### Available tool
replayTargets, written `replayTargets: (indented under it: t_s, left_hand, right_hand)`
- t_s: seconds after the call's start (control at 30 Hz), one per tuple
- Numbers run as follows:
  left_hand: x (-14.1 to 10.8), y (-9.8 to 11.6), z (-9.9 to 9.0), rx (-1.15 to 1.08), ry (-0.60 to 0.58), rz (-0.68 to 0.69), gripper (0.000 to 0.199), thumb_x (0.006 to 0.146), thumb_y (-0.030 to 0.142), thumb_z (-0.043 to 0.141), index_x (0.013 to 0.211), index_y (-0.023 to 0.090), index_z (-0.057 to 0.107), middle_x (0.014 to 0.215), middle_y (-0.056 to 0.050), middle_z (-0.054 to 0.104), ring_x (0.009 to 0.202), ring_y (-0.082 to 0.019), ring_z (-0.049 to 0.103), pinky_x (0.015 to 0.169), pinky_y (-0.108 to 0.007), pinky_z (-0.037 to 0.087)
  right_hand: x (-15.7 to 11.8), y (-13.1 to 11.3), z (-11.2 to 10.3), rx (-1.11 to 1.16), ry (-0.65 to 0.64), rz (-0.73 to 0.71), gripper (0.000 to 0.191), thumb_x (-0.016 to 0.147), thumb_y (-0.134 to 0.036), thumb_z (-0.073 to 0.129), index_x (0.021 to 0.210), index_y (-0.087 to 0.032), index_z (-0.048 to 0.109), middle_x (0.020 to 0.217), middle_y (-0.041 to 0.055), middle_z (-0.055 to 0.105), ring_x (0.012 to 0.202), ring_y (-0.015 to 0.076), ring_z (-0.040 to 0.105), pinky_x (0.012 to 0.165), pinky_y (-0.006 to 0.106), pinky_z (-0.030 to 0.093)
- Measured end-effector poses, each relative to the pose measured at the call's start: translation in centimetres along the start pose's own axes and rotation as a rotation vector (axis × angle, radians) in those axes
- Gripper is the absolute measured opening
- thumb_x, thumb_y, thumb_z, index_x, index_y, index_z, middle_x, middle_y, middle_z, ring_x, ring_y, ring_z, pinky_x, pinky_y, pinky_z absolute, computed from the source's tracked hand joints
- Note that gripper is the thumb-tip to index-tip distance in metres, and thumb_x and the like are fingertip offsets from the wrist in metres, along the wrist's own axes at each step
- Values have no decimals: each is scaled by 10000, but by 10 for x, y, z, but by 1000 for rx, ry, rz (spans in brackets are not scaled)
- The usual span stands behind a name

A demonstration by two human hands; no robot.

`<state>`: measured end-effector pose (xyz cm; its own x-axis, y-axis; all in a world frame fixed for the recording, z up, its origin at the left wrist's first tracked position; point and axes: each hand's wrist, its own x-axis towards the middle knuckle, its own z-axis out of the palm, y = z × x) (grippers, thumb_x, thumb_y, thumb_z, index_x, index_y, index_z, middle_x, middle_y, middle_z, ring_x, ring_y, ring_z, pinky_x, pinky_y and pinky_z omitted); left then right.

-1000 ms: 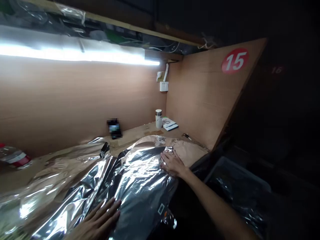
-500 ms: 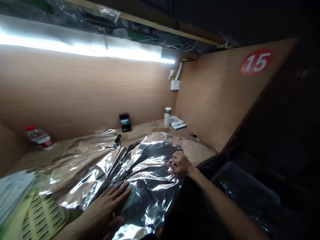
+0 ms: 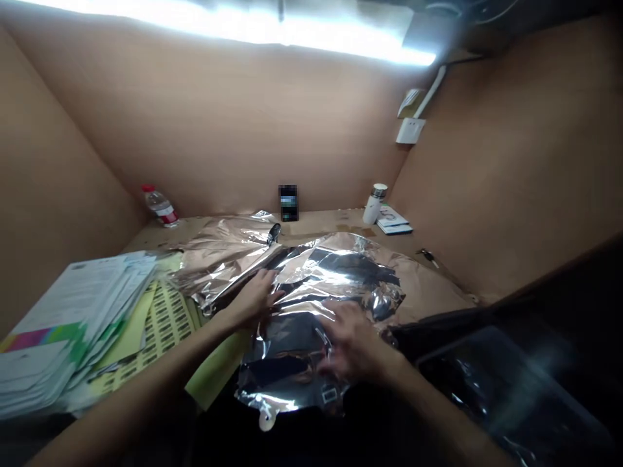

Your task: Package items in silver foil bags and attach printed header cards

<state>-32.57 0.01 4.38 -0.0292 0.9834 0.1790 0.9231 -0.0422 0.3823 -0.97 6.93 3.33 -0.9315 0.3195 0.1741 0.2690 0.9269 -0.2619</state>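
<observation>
A crumpled shiny silver foil piece [image 3: 292, 331] lies over the front of the table, with a small rounded tab sticking out at its near edge. My left hand [image 3: 256, 295] rests on the foil's left side, fingers stretched toward the middle. On the right part lies my right hand [image 3: 348, 337], its fingers spread over the surface and slightly blurred. More wrinkled foil [image 3: 224, 243] spreads to the left behind my left hand, and a small dark shiny object [image 3: 274, 233] sits on it. A yellow strip [image 3: 219, 370] shows under my left forearm.
Paper stacks [image 3: 92, 305] and yellow printed sheets [image 3: 168, 318] lie at left. Along the back stand a red-capped bottle [image 3: 160, 206], a phone [image 3: 289, 203] and a white flask [image 3: 374, 204] beside a notebook [image 3: 393, 220]. Keys [image 3: 428, 257] lie right; a plastic bin [image 3: 516, 383] is below.
The view has turned left and down. My left hand has moved farther forward along the foil. My right hand has come nearer to me, and the foil's near edge now shows.
</observation>
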Motion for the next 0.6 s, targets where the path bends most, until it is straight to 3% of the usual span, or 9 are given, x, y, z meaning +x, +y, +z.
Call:
replayTargets:
  t_s: [0.07,0.13,0.2,0.27,0.37,0.47,0.53,0.6]
  left_hand:
    - [7,-3,9,-11,-50,165,378,1011,367,560,1333,174,607,1448,-159,549,1253,-303,544,1095,-445,435]
    - [7,-6,12,-12,-131,353,287,1025,349,543,1229,197,676,1419,-134,583,1232,-283,547,1100,-433,421]
    - [7,-10,9,-6,-206,482,278,1050,348,501,1155,196,709,1322,-130,649,1170,-269,585,1048,-422,451]
    - [10,-15,4,-33,-267,513,285,1059,339,489,1142,204,726,1280,-117,686,1141,-257,623,1014,-400,474]
    - [18,-21,-6,-144,-354,488,310,1055,298,487,1213,211,739,1344,-126,679,1171,-252,661,1017,-377,507]
    - [22,-25,-20,-205,-475,459,402,1020,181,445,1318,242,709,1506,-108,581,1335,-277,590,1114,-426,477]
    - [20,-27,-29,-197,-550,451,543,951,101,446,1433,281,619,1585,-73,504,1424,-283,510,1179,-474,418]
    - [18,-29,-33,-178,-585,442,699,886,99,516,1549,316,474,1624,-60,452,1424,-289,509,1172,-471,432]
  right_hand:
    - [-19,-30,28,45,-68,-185,1035,819,-582,784,1648,-263,253,1697,137,290,1551,412,242,1264,651,96]
    - [-38,-40,57,14,-33,-152,869,943,-358,702,1657,-336,206,1703,95,281,1572,368,227,1271,650,106]
    - [-49,-33,79,-38,71,-11,678,1010,-172,558,1617,-367,327,1661,82,373,1556,344,290,1253,653,207]
    - [-53,-20,90,-57,170,80,551,1023,-129,485,1538,-324,487,1579,101,501,1521,358,363,1214,661,299]
    - [-53,-6,82,-5,255,66,453,1013,-157,469,1435,-245,608,1461,124,625,1454,360,473,1181,624,372]
    - [-53,-3,59,198,283,84,385,1014,-250,491,1359,-233,660,1342,111,709,1337,313,598,1163,526,420]
    - [-52,0,44,420,318,199,317,1032,-366,490,1175,-233,741,1132,88,775,1152,284,693,1070,454,503]
    - [-49,7,30,627,375,324,385,1034,-480,478,1024,-213,756,973,74,769,1006,273,710,955,415,559]
